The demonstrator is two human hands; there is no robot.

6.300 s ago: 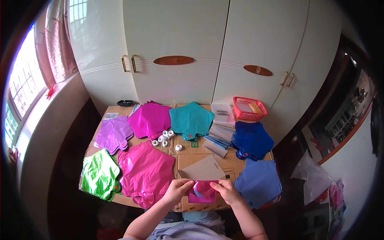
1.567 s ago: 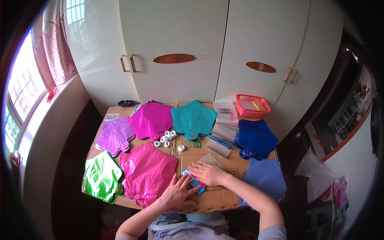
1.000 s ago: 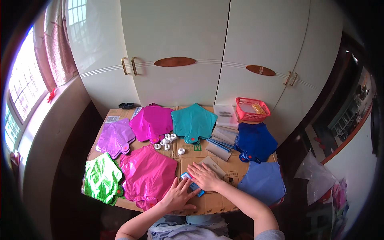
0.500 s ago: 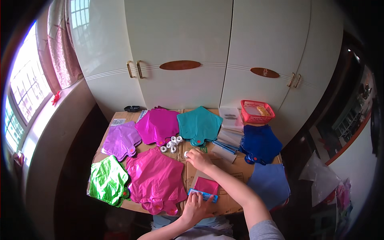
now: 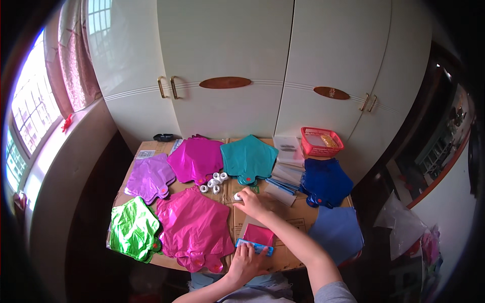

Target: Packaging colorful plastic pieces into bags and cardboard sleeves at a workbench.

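My left hand (image 5: 246, 262) lies at the near edge of the table, its fingers apart and resting on the blue header of a flat packet (image 5: 254, 247). The packet's clear sleeve shows a folded pink sheet (image 5: 258, 234). Farther up, my right hand (image 5: 250, 203) has its fingertips closed on a small white roll (image 5: 237, 196), just above the cardboard. Several similar white rolls (image 5: 213, 182) sit in a cluster to its left. A large shiny pink star-shaped foil stack (image 5: 194, 227) lies left of both hands.
Around the cardboard-covered table (image 5: 290, 214) lie foil stacks in green (image 5: 134, 227), lilac (image 5: 149, 177), magenta (image 5: 196, 159), teal (image 5: 249, 156) and dark blue (image 5: 328, 182). A pale blue sheet (image 5: 337, 232), blue-edged packets (image 5: 283, 186) and a red basket (image 5: 322, 142) are at right. White cabinets (image 5: 222, 45) stand behind.
Both hands stay almost where they were. The whole view has shifted slightly; my right hand remains at the white roll and my left on the packet.
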